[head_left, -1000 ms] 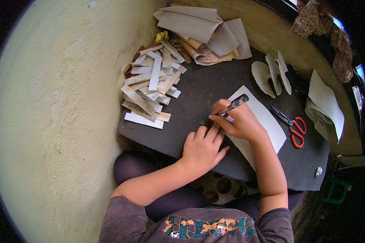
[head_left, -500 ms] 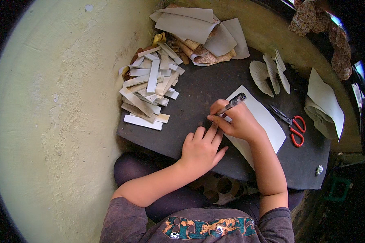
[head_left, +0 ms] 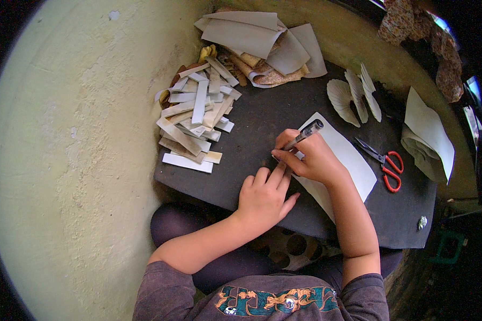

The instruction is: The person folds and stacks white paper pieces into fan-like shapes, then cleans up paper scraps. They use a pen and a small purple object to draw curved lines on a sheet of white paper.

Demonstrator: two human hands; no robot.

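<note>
A pen (head_left: 304, 132) with a dark cap end and clear barrel is gripped in my right hand (head_left: 315, 157), tilted up to the right. That hand rests over the left edge of a white sheet of paper (head_left: 344, 155) lying on the dark table. The pen's tip is hidden behind my fingers. My left hand (head_left: 265, 195) lies flat on the table with its fingers spread. Its fingertips reach up to the right hand at the paper's left side, and it holds nothing I can see. Scissors with red handles (head_left: 386, 165) lie right of the paper, blades parted slightly.
White and beige strips (head_left: 195, 115) are heaped at the table's left. Large curled sheets (head_left: 246, 35) are piled at the back. Pleated fan-shaped pieces (head_left: 353, 96) stand back right, near a folded white sheet (head_left: 426, 131). A crumpled silvery bit (head_left: 422, 222) lies near the right corner.
The whole view has shifted very slightly. My right hand and the pen keep nearly the same place at the paper's left edge, and my left hand stays flat.
</note>
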